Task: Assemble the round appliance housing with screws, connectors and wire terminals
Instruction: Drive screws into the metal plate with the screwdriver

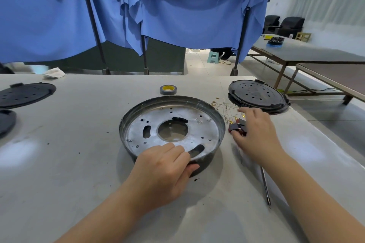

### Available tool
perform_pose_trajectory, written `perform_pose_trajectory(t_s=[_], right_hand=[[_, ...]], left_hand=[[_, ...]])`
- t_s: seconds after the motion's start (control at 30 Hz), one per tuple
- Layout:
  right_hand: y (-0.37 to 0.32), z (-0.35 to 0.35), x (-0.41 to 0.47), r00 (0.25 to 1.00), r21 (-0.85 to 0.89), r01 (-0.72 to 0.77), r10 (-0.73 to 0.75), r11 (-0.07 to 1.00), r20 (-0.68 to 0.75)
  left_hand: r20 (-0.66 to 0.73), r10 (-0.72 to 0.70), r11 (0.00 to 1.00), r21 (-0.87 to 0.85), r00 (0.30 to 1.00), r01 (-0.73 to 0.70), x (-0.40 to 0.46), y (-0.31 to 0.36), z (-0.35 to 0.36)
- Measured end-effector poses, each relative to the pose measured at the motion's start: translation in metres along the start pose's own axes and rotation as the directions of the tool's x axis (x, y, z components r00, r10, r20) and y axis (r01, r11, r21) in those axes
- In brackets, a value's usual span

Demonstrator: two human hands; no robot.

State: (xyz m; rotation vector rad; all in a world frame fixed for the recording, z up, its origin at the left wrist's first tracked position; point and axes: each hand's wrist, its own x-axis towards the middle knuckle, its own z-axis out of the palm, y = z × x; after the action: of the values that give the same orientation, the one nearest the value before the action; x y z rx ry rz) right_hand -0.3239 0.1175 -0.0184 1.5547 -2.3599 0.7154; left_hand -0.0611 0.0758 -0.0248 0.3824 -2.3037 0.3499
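The round metal housing (205, 122), a shallow dark-walled dish with a silvery perforated floor and a central hole, lies on the table in front of me. My left hand (166, 165) grips its near rim, fingers inside on the floor and thumb on the outer wall. Just right of the housing, my right hand (254, 132) pinches small dark connectors (238, 127) that lie on the table. Thin wires with brass terminals (225, 107) spread beyond them. A long screwdriver (265, 187) lies under my right forearm.
A stack of black round plastic covers (256, 94) sits at the right rear. More black covers (25, 94) lie at the left edge. A roll of tape (167, 89) stands behind the housing, a white rag (54, 73) at the far left. Blue curtains hang behind the table.
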Motion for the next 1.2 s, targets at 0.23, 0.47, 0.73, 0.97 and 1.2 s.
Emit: perform_pose_trajectory(t_s=[0.23, 0.47, 0.73, 0.97, 1.2], right_hand=[[-0.029, 0.0, -0.015, 0.924, 0.484, 0.233, -0.347, 0.843, 0.159], [-0.026, 0.004, -0.02, 0.948, 0.733, -0.06, -0.191, 0.678, 0.254], [-0.03, 0.02, -0.012, 0.982, 0.743, -0.114, -0.039, 0.66, 0.185], [-0.038, 0.018, -0.018, 0.978, 0.802, -0.093, -0.097, 0.591, 0.185], [-0.043, 0.015, -0.022, 0.975, 0.848, -0.124, -0.095, 0.515, 0.2]], left_hand=[[-0.117, -0.034, 0.999, -0.001, 0.992, 0.034, -0.002, -0.009, -0.012], [-0.315, -0.2, 0.972, -0.184, 0.928, 0.147, 0.004, -0.008, -0.034], [-0.311, -0.299, 0.935, -0.286, 0.902, 0.211, 0.007, -0.004, -0.047], [-0.22, -0.707, 0.627, -0.636, 0.672, 0.45, 0.005, -0.02, -0.056], [-0.044, -0.852, 0.264, -0.897, 0.522, 0.354, 0.01, -0.03, -0.054]])
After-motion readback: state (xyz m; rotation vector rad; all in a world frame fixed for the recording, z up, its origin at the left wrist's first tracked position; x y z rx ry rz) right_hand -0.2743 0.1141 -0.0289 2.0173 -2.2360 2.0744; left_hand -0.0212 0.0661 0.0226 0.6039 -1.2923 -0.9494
